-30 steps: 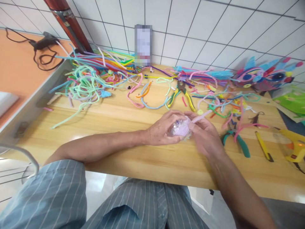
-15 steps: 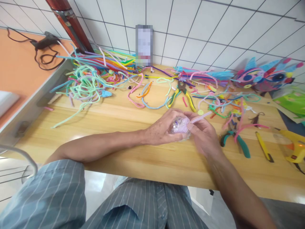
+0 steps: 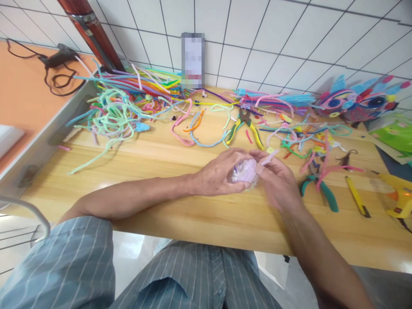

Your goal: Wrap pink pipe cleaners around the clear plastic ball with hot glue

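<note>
My left hand is wrapped round a clear, shiny rounded piece that looks like plastic; its exact kind I cannot make out. Lilac pipe cleaner covers part of its surface in coils. Close on the right, my right hand pinches a loose lilac pipe cleaner end between thumb and fingers, beside the coils. Just beyond the hands lie yellow-and-green pliers with their handles spread.
Tangled green pipe cleaners lie at the left. A phone leans on the tiled wall. Teal-handled pliers, a yellow utility knife and a yellow glue gun lie on the right. Decorated figures stand at the back right.
My right hand has shifted slightly right, and less of the loose pipe cleaner end sticks out past its fingers. My left hand keeps its hold on the rounded piece.
</note>
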{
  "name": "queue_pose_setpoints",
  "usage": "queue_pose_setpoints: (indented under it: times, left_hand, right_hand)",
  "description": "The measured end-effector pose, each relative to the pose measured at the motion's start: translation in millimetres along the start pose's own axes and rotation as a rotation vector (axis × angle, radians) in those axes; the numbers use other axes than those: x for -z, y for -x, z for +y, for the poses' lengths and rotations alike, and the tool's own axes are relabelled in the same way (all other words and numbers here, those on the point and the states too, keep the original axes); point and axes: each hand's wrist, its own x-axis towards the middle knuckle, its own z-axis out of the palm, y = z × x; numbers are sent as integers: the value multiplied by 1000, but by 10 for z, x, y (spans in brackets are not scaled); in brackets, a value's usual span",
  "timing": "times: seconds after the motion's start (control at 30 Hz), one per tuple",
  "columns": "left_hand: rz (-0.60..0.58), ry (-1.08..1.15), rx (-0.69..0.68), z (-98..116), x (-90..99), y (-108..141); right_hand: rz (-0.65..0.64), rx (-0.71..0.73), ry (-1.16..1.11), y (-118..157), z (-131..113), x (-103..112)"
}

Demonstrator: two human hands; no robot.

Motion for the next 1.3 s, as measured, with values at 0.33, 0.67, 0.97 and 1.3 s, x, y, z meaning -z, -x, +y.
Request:
queue_pose_setpoints:
  times: [0.33, 0.67, 0.97, 1.3]
  left_hand:
    - [37, 21, -74, -66, -49, 42]
    - [52, -4, -78, -116, -114, 103]
    - [-2, 98, 90, -23, 2, 5]
    - [57, 51, 51, 11, -44, 20]
  right_hand:
    - [-8, -22, -37, 3, 33, -30]
    - [-41, -13, -47, 1, 42, -58]
    - [-46, 12, -13, 4, 15, -87]
    - [2, 20, 35, -19, 16, -25]
